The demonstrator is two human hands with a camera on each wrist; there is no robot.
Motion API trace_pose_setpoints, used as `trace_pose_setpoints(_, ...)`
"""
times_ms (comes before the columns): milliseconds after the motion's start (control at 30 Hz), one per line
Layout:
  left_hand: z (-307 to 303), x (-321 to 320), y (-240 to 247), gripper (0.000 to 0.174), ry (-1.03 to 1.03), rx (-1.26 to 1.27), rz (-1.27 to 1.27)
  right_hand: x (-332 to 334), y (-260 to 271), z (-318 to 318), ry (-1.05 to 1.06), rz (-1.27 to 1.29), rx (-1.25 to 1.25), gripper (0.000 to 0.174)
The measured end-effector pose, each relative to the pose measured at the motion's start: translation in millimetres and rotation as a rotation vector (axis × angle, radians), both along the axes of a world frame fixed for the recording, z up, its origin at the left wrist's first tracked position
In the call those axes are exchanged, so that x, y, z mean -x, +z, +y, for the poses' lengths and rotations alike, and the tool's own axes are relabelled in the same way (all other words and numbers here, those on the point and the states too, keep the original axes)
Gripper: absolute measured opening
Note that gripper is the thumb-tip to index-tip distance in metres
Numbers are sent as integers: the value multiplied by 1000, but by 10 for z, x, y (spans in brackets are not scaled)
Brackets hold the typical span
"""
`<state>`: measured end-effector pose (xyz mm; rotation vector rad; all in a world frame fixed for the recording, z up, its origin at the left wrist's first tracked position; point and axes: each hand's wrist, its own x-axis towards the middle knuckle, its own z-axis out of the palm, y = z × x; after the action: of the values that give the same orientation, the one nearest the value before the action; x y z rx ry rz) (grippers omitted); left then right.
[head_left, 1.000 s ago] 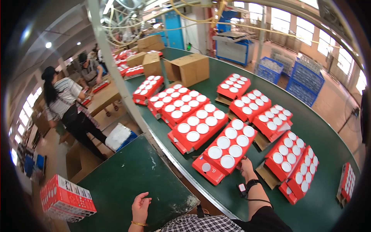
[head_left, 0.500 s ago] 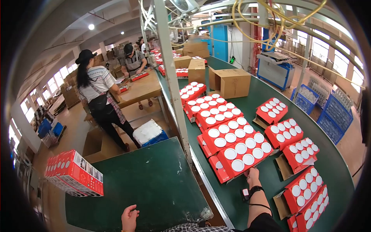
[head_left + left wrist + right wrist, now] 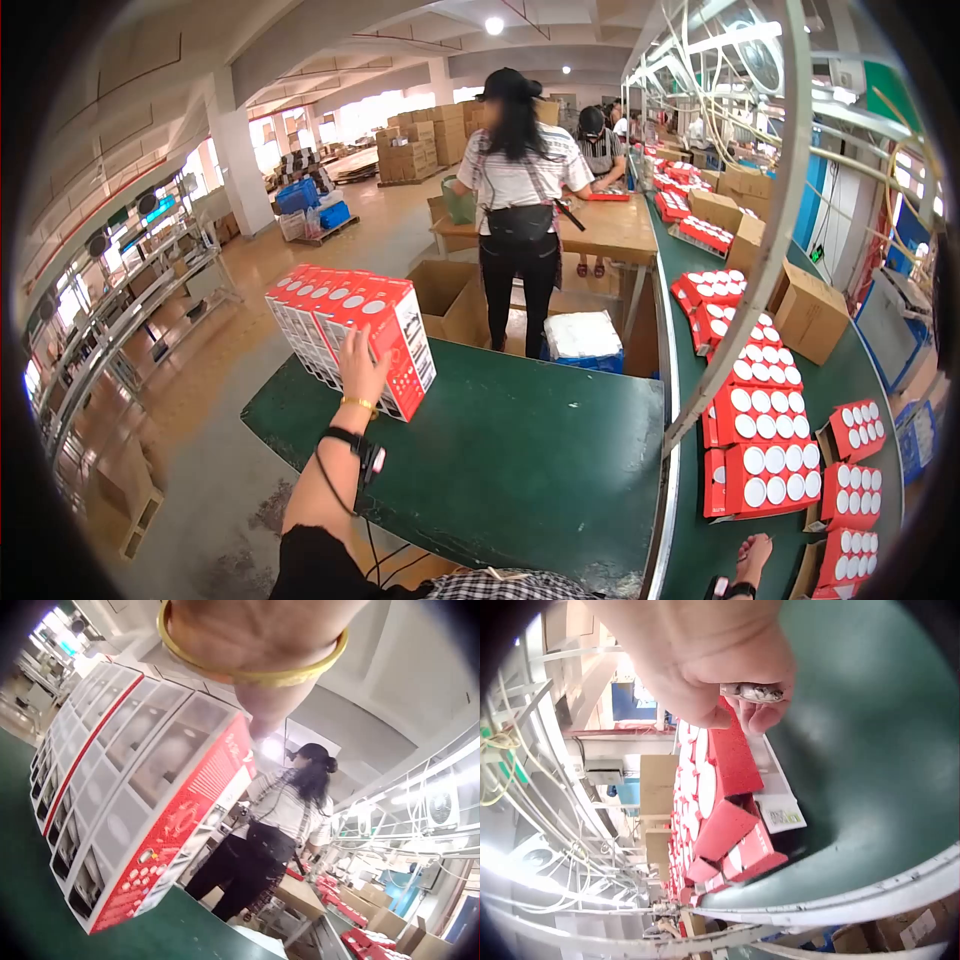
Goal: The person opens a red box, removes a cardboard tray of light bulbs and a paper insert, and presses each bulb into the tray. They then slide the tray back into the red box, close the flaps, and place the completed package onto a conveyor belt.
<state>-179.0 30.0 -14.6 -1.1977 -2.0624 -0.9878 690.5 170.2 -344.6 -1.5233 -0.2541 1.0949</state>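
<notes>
My left hand [image 3: 365,368] reaches over the near side of a row of red-and-white printed cartons [image 3: 413,355] standing on the left end of the green table [image 3: 520,440]. Its fingers are extended and overlap the end carton. In the left wrist view, the cartons [image 3: 184,825] show clear windows, and the hand [image 3: 262,630] is above their corner. Low at the right, my right hand [image 3: 755,555] hangs loosely curled over the green conveyor, beside red trays of white round lids [image 3: 775,475]. A small pale band with dark marks [image 3: 754,692] shows at its fingers in the right wrist view.
A metal post [image 3: 745,260] rises between table and conveyor [image 3: 690,560]. More red trays [image 3: 855,490] line the conveyor, with brown cardboard boxes [image 3: 808,312] farther back. Beyond the table, a person [image 3: 520,190] stands near an open carton [image 3: 445,300] and a blue crate [image 3: 590,360].
The head view has swung left. My left hand has moved from the table's near edge to the printed cartons. My right hand has come away from the nearest red tray.
</notes>
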Motion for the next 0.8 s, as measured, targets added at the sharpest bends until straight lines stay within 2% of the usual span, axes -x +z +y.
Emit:
trace_pose_setpoints(33, 37, 153, 83, 55, 101, 15, 40, 133, 130, -179, 48, -97, -9, 19)
trace_pose_setpoints(67, 62, 278, 132, 55, 94, 8, 32, 345, 281, -358, 90, -195, -16, 10)
trace_pose_setpoints(100, 89, 369, 173, 57, 132, 58, 84, 556, 371, -506, 78, -203, -19, 10)
trace_pose_setpoints(167, 137, 471, 139, 59, 152, 100, 119, 1015, 608, -766, 113, -153, -87, 22)
trace_pose_setpoints(233, 143, 408, 29, 56, 19, 2, 163, 1831, 1239, -1140, 316, -260, -28, 32)
trace_pose_setpoints(300, 134, 170, -77, 57, -152, -178, 127, 2675, 1837, -1496, 532, -236, -14, 34)
trace_pose_setpoints(367, 24, -121, -152, 52, -414, -133, -112, 3218, 2115, -1696, 803, -297, -29, 33)
trace_pose_setpoints(433, -220, -441, -88, 51, -611, -39, -120, 3788, 2327, -1905, 867, -161, -109, 26)
trace_pose_setpoints(500, -505, -722, 13, 54, -759, -32, -48, 4292, 2688, -2023, 1007, -327, -184, 24)
trace_pose_setpoints(633, -910, -1006, 33, 54, -1055, 39, -210, 4988, 3190, -2253, 1091, -369, -453, 23)
trace_pose_setpoints(733, -998, -1073, -11, 56, -1219, 76, -190, 5149, 3424, -2428, 1041, -404, -431, 24)
trace_pose_setpoints(800, -1008, -1108, -16, 57, -1208, 73, -253, 5109, 3413, -2561, 1011, -330, -412, 23)
